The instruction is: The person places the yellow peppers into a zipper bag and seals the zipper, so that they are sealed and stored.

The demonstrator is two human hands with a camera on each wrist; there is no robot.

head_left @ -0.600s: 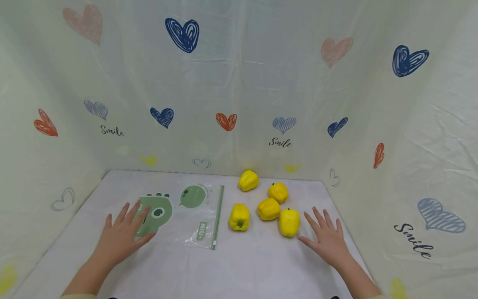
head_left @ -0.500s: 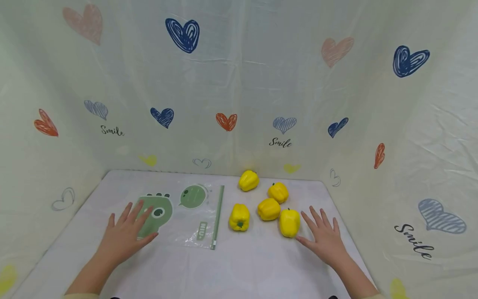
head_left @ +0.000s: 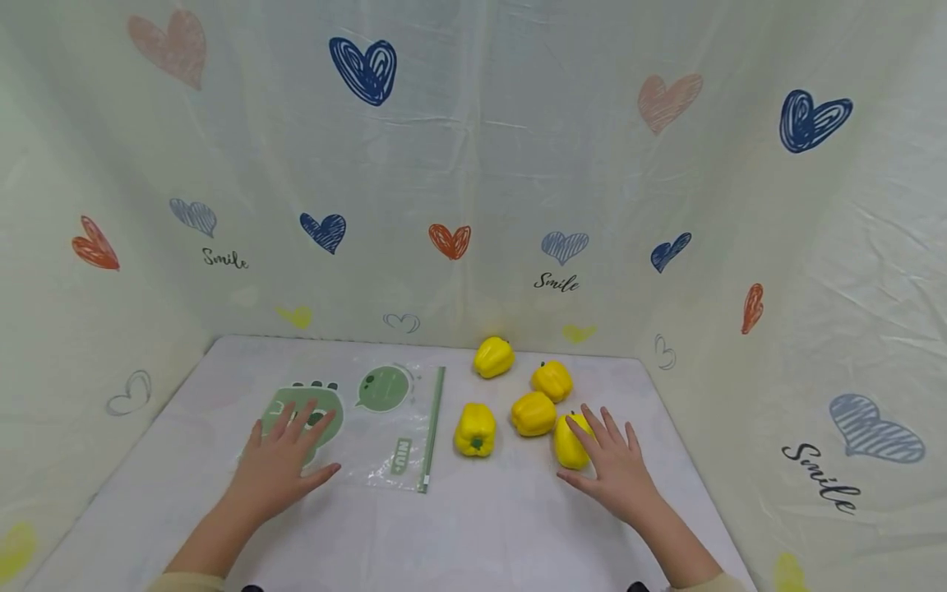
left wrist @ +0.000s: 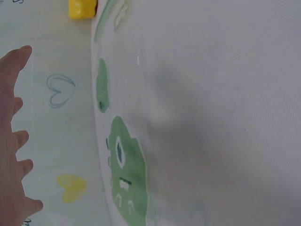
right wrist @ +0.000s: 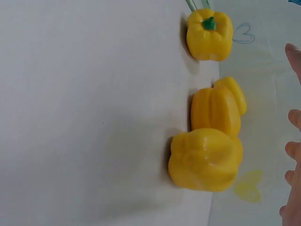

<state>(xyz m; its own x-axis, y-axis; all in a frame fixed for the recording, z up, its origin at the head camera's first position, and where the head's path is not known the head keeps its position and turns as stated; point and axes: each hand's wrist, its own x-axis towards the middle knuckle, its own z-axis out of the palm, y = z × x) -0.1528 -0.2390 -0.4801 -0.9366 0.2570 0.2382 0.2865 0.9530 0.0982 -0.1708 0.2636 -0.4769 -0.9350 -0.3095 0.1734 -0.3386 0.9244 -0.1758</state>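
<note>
My left hand (head_left: 275, 473), fingers spread, hovers over the left part of a clear plastic zip bag (head_left: 351, 460) printed with a green dinosaur face. The bag lies flat, its green zip edge (head_left: 433, 427) on the right. In the left wrist view a gap shows between that hand and the bag. My right hand (head_left: 617, 469), also spread, is above the nearest right yellow bell pepper (head_left: 570, 448) and partly covers it in the head view. The right wrist view shows that pepper (right wrist: 204, 160) apart from the fingers. Neither hand holds anything.
More yellow bell peppers lie on the white table (head_left: 473, 534): one stem-forward (head_left: 475, 430), one in the middle (head_left: 533, 413), one behind it (head_left: 552, 381), and one at the back edge (head_left: 493, 358). A curtain (head_left: 473, 164) with printed hearts encloses the back and sides.
Both hands have moved inward: the left one rightward over the bag, the right one leftward over the nearest right pepper. The bag and peppers have stayed in place.
</note>
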